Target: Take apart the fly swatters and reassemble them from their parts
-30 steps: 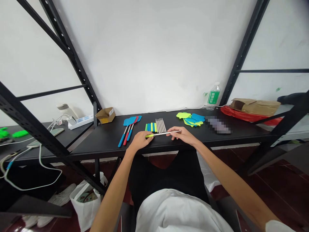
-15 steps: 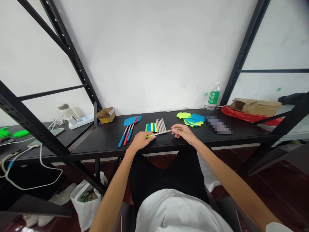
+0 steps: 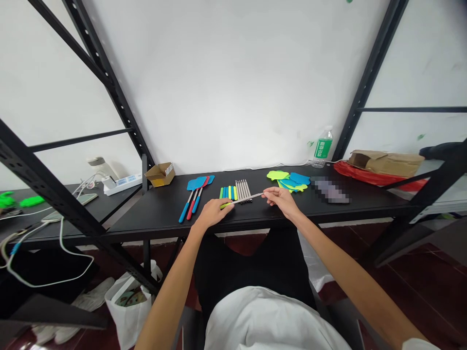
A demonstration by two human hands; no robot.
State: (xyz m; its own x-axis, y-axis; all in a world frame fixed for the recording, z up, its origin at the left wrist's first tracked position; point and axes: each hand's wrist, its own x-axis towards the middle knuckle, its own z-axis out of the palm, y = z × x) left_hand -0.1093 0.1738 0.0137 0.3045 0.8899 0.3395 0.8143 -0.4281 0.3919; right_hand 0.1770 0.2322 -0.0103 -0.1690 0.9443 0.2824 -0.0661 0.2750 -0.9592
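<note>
My left hand (image 3: 210, 213) is closed around a yellow-green handle (image 3: 225, 205). Out of that handle a thin metal rod (image 3: 250, 197) runs to the right, and its far end sits between the fingertips of my right hand (image 3: 282, 200). Just beyond it on the desk lie a row of green, blue and yellow handles (image 3: 229, 192) and a row of loose metal rods (image 3: 242, 187). Several blue and red spatulas (image 3: 197, 183) lie together to the left. A pile of yellow-green and blue spatula heads (image 3: 294, 182) rests to the right, past my right hand.
The black desk (image 3: 156, 206) stands against a white wall, between metal shelf posts. A small cardboard box (image 3: 160, 175) is at the back left, a water bottle (image 3: 322, 148) at the back right. A blurred-out object (image 3: 330, 189) lies right of the heads.
My right hand has slid slightly to the right along the rod, towards its end, so more of the rod shows. My left hand keeps hold of the handle, nearly still.
</note>
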